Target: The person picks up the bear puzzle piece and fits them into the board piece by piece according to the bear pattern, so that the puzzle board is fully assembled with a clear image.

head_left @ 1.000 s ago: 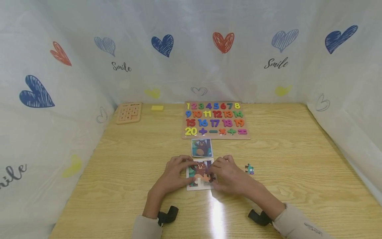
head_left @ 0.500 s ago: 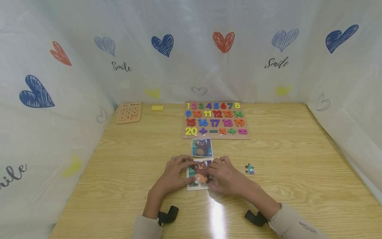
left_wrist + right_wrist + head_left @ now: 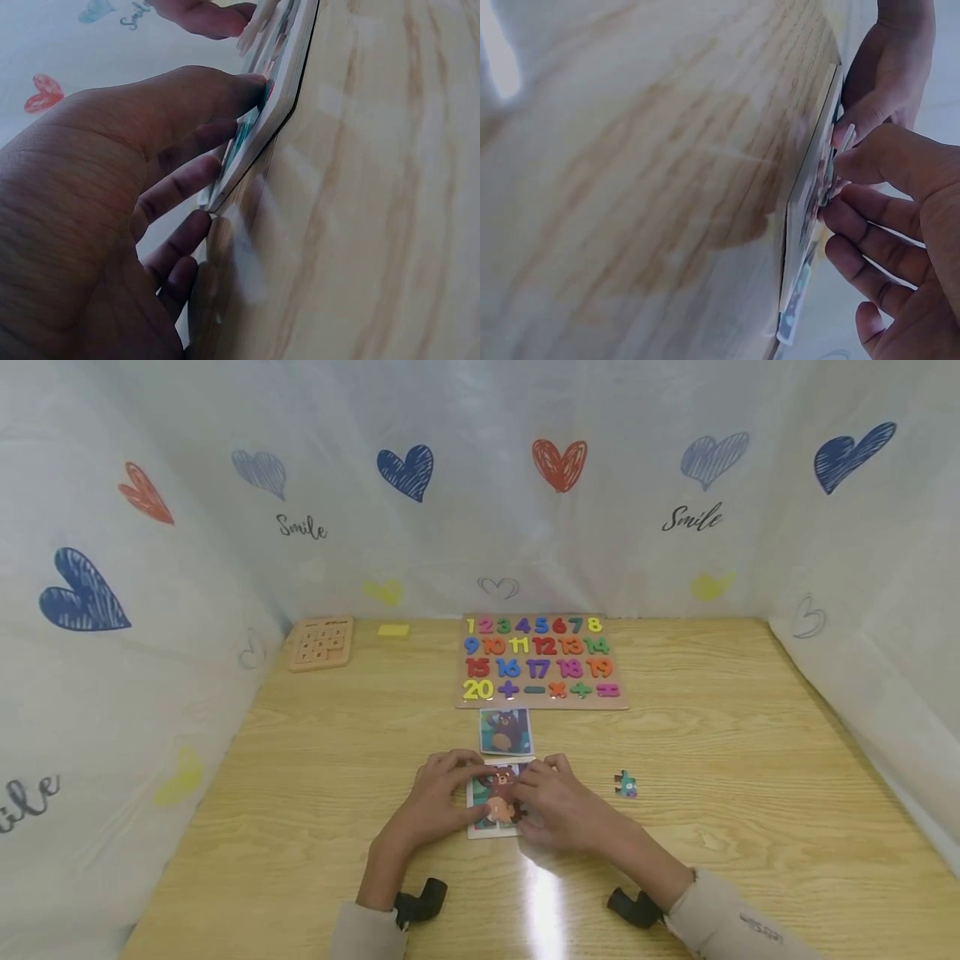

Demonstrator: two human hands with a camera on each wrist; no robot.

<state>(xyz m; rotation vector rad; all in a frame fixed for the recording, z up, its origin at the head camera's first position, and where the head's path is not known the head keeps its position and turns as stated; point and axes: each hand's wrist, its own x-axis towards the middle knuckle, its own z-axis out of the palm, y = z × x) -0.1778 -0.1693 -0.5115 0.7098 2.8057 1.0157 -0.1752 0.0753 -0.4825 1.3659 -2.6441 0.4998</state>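
A jigsaw puzzle of a brown bear [image 3: 501,783] lies in its white-edged tray [image 3: 482,835] on the wooden table. At the tray's left side, my left hand [image 3: 431,797] rests thumb and index finger on the picture, the other fingers by the edge. My right hand [image 3: 564,810] is over the lower right of the puzzle. Between its thumb and fingertips it pinches a thin puzzle piece [image 3: 847,139], tilted above the tray. The right fingers hide part of the picture. Apart to the right lies a loose teal puzzle piece [image 3: 626,785].
Right behind the tray is a square bear picture card [image 3: 506,732]. Farther back lies a board of colourful numbers [image 3: 542,662]. A wooden sliding number puzzle [image 3: 321,643] and a small yellow block [image 3: 393,630] sit at the back left. White curtains surround the table.
My right hand has shifted left and slightly toward me over the puzzle, bringing the pinched puzzle piece toward the pale gap near the bottom. My left hand has stayed at the tray.
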